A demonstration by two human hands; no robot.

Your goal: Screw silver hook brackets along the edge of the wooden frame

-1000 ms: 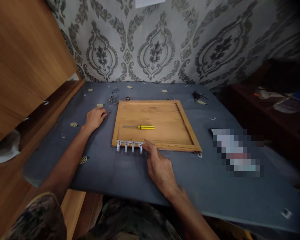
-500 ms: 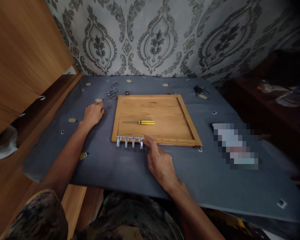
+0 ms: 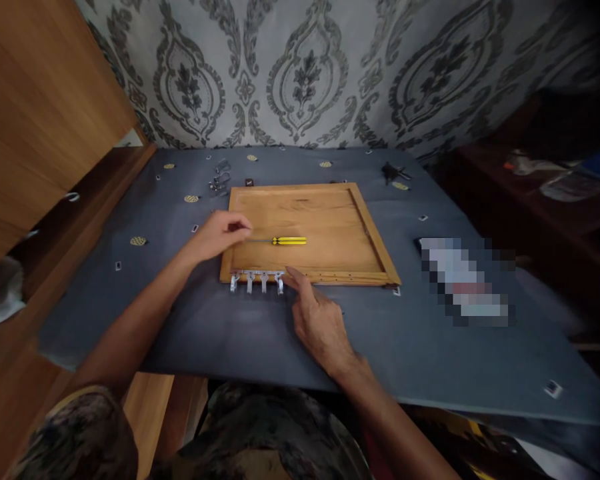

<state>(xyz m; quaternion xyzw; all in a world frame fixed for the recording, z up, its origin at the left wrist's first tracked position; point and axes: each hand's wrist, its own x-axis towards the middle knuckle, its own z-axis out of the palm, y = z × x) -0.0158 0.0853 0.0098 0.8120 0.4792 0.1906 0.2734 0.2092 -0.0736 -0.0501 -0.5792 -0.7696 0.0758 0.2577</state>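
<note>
A wooden framed panel [image 3: 325, 220] lies flat on the cloth-covered table. On it rests a screwdriver [image 3: 290, 241] with a yellow-and-black handle, its shaft pointing left. A metal hook rail [image 3: 257, 275] with several hooks lies along the panel's near edge, at the left. My right hand [image 3: 320, 327] is closed at the rail's right end, index finger and thumb against it and the other fingers curled. Over the panel's left side is my left hand [image 3: 225, 233], thumb and fingers pinched beside the screwdriver's tip. Anything small inside that pinch is hidden.
Small metal hardware [image 3: 220, 181] lies beyond the panel's left corner, near a small dark block [image 3: 249, 182]. A black clip-like object [image 3: 395, 173] is at the back right. A blurred-out flat item [image 3: 463, 280] lies right. A wooden cabinet [image 3: 45, 100] borders the left.
My left hand has moved right, from the cloth to above the panel's left side, its fingers now pinched. My right hand stays at the hook rail. The view has shifted slightly.
</note>
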